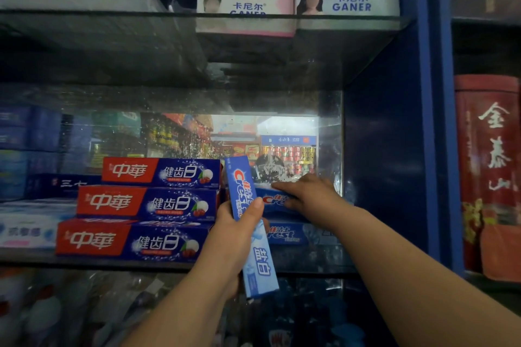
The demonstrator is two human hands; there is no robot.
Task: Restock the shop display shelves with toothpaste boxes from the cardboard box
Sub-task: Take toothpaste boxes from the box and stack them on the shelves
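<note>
At the right end of the shelf [310, 260] | your left hand [234, 234] grips a toothpaste box [255, 259] upright, crosswise to the flat stack [284, 234] (right hand [313, 194] atop it, grip unclear)

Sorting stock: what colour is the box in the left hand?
Blue, white lettering: the Crest box, best in head view.

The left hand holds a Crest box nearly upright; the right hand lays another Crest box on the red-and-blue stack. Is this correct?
Not quite: in the head view the right hand sets the second Crest box on a lower Crest box, beside the red-and-blue stack. The rest holds.
</note>
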